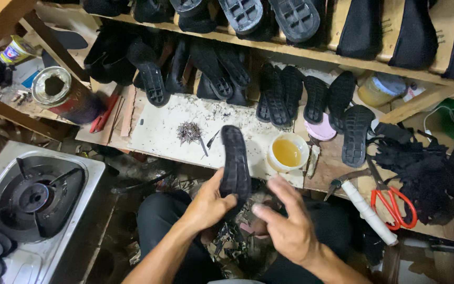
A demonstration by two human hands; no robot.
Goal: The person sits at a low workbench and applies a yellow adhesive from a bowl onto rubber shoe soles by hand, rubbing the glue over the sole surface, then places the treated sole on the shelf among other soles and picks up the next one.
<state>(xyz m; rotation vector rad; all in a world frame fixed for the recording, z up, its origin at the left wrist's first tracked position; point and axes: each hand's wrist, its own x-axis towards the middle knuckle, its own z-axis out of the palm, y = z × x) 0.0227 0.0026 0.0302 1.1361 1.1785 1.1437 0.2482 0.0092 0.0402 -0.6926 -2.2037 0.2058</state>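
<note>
My left hand [209, 204] grips the lower end of a black rubber shoe sole [234, 160], holding it upright with its ribbed tread facing me, above my lap. My right hand [285, 221] hovers just right of the sole's lower end, fingers spread and thumb pointing left, holding nothing that I can see. Behind the sole lies a white worn board [169, 126] with a small pile of nails [188, 131]. A white bowl of yellow glue [288, 151] sits to the right of the sole.
Many black soles [290, 94] lean along the back and on the shelf above. Red-handled scissors [392, 202], pincers with a white handle [363, 208] and black fabric scraps [421, 163] lie right. A gas stove [32, 197] stands left, an open tin [61, 92] behind it.
</note>
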